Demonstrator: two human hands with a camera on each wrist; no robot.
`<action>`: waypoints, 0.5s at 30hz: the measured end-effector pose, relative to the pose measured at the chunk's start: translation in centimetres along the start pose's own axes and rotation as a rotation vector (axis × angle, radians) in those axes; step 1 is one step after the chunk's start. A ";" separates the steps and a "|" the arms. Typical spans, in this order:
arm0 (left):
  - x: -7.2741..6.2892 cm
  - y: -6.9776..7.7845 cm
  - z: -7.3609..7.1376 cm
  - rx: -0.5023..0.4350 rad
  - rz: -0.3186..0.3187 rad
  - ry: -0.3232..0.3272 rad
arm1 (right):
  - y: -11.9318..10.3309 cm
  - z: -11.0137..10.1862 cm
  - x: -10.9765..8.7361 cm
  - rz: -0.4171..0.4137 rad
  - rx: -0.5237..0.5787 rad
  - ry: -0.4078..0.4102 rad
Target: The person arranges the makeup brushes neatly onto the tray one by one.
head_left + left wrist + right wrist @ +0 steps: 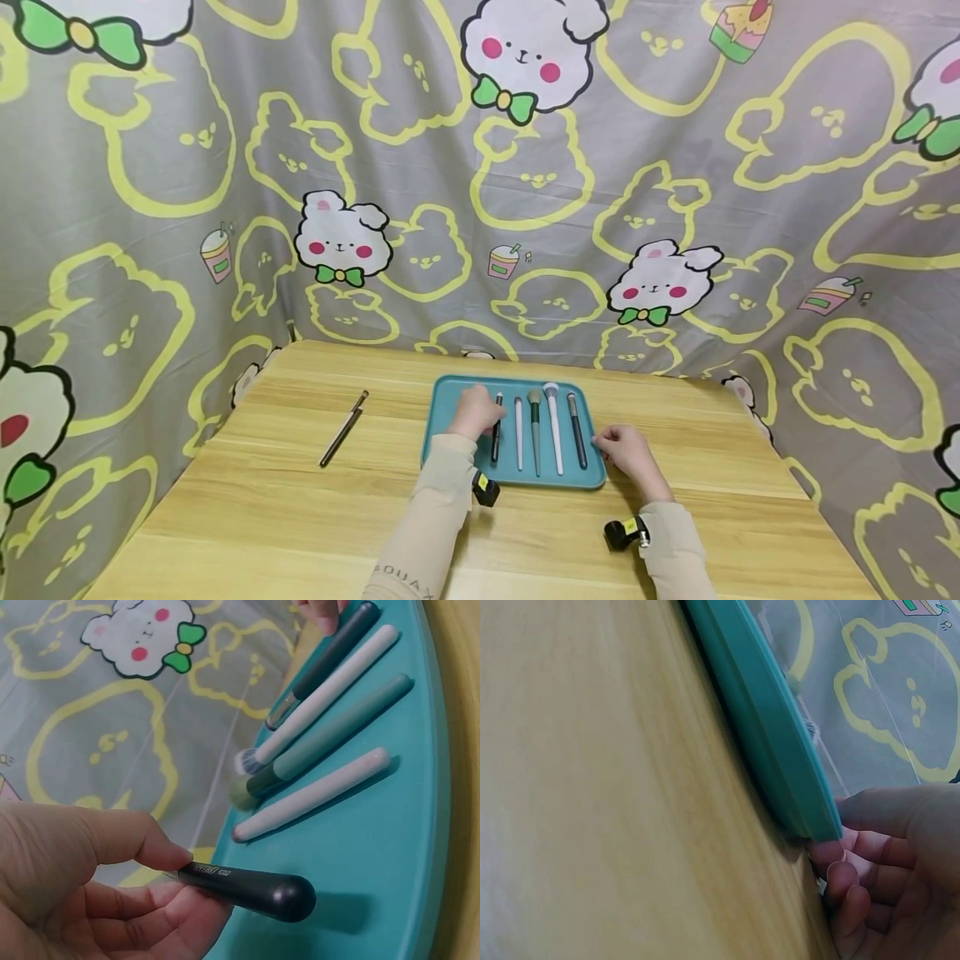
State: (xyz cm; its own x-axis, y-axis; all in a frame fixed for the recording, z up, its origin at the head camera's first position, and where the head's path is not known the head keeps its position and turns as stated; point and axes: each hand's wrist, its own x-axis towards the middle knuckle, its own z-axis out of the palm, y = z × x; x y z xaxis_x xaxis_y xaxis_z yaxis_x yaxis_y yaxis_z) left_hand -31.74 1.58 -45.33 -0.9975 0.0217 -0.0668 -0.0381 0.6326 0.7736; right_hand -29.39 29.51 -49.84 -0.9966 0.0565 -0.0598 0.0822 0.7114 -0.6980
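Note:
My left hand pinches a black makeup brush between thumb and fingers, over the left part of the teal tray. In the left wrist view its rounded handle end points away from the hand, and the fingers hide its other end. Beside it on the tray lie a short pale pink brush, a green brush, a white brush and a dark brush with a silver collar, roughly side by side. My right hand holds the tray's right rim, thumb and fingers on either side of it.
A slim dark brush lies slanted on the wooden table, left of the tray. A grey patterned curtain closes off the back and both sides of the table. Each wrist wears a small black camera.

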 end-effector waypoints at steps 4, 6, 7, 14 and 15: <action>0.3 -0.3 0.5 -0.005 -0.012 -0.001 | 0.0 0.0 0.1 -0.006 -0.002 -0.002; 0.4 -0.5 0.6 -0.018 -0.024 -0.006 | 0.1 0.1 0.2 -0.010 -0.002 0.000; 0.5 -0.5 0.6 -0.029 -0.030 -0.009 | 0.1 0.1 0.2 -0.013 -0.002 0.001; 0.9 -0.7 0.7 -0.063 -0.062 -0.040 | 0.3 0.1 0.3 -0.019 -0.019 0.013; 1.0 -0.8 0.8 -0.063 -0.066 -0.044 | 0.3 0.1 0.3 -0.018 -0.018 0.012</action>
State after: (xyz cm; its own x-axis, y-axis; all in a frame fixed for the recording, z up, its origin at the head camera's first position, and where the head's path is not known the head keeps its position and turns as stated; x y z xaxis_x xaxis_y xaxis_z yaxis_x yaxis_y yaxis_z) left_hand -32.62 1.70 -46.50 -0.9892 0.0162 -0.1458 -0.1090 0.5840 0.8044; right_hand -29.65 29.65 -50.18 -0.9979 0.0522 -0.0389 0.0647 0.7249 -0.6858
